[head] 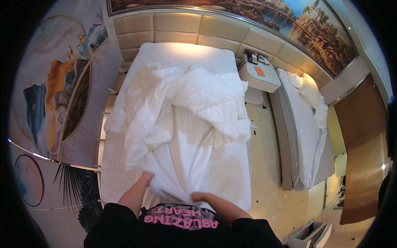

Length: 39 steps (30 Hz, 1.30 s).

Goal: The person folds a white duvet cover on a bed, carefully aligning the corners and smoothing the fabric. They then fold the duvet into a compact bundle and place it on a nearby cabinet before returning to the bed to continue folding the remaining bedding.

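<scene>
A rumpled white duvet (198, 90) lies bunched over the upper half of a large bed. Its lower part stretches down towards me in long folds. My left hand (148, 179) grips the cloth at the left, its fingers partly blurred. Closer to my body, my right hand (198, 197) is closed on a gathered part of the same duvet, and creases fan out from it. Under the duvet, a white fitted sheet (228, 173) covers the mattress (248, 155), with faint yellowish patches near the lower right corner.
A white nightstand (260, 74) with a telephone (252, 58) stands right of the bed. Past a tiled floor strip (263, 148) is a second bed (304, 130) with crumpled bedding. A padded headboard (176, 24) lines the wall. An open bin-like container (307, 234) sits low right.
</scene>
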Motion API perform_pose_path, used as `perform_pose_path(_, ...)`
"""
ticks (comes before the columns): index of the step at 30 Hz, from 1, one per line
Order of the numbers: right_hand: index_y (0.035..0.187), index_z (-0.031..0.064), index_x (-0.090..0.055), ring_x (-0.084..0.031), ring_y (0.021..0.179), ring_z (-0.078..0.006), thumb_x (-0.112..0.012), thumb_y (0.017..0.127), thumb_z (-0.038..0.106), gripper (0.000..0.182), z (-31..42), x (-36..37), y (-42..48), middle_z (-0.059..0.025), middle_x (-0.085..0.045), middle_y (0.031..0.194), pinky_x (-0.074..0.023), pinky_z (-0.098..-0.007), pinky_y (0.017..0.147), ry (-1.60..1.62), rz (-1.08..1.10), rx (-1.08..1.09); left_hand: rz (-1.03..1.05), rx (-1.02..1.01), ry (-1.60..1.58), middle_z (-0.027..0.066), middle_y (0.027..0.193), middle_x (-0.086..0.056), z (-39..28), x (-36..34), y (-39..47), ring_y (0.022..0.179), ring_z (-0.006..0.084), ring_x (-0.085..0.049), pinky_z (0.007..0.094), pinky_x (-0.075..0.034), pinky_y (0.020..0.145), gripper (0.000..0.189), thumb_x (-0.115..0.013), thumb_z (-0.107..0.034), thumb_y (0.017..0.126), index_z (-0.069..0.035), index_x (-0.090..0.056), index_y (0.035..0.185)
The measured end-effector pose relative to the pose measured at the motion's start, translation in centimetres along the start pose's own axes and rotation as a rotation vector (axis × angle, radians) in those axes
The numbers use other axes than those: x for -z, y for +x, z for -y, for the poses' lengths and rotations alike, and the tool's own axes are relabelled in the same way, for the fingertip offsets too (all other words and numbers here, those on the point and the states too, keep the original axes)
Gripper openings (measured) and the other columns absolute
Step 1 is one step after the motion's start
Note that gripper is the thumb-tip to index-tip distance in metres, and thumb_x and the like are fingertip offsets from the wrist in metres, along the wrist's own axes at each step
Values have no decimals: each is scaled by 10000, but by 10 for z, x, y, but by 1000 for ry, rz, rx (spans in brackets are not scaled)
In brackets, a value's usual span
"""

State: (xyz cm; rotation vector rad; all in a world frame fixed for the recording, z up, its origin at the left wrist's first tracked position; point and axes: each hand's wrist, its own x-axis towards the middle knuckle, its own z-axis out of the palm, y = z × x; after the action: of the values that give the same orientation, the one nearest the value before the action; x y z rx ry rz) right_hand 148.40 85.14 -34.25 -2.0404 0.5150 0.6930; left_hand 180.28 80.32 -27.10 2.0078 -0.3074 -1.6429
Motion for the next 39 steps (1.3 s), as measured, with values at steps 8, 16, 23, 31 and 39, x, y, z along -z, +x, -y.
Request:
perform_pose_path(8, 1057, 15, -568, -558, 975, -324, -569, 766, 345, 441, 37, 5, -21, -180, -592, 1022, -440, -386, 816, 153, 127, -35, 53, 111, 276, 158, 998, -599, 38, 20, -5, 860, 290, -596, 419, -478, 666, 382, -609, -74, 710, 71, -548, 1058)
perform_pose_path(16, 1382, 143, -299, -398, 1216, -275, -233, 737, 804, 926, 98, 142, -63, -128, -394, 1353, -296, -505, 984, 2102, -375, 272, 884, -844, 686, 109, 961, -613, -117, -61, -184, 917, 220, -565, 334, -436, 851, 344, -590, -216, 719, -39, -594, 1015)
perform_pose_path(23, 1155, -13, -524, -603, 900, -239, -482, 801, 116, 378, 97, 201, -97, -125, -619, 1022, -481, -350, 783, 1488, -1092, 22, 986, -939, 804, 150, 1206, -519, -20, -78, -217, 1149, 267, -449, 333, -288, 1016, 452, -614, -286, 810, -21, -522, 1165)
perform_pose_path(31, 966, -21, -625, -568, 737, -106, -487, 711, 28, 294, 223, 207, -181, -48, -649, 836, -455, -257, 662, 1024, -1349, 39, 512, 9, -544, 80, 1029, -558, 35, 100, -75, 1003, 214, -513, 426, -406, 899, 358, -576, -270, 805, -113, -555, 1126)
perform_pose_path(39, 871, 2, -621, -596, 794, -203, -544, 720, 65, 181, 364, 192, -340, -83, -646, 875, -462, -320, 729, 402, -1144, 490, 1342, -85, -861, 139, 1234, -468, -64, -7, -166, 1138, 236, -437, 423, -357, 942, 659, -528, -489, 822, -58, -385, 1299)
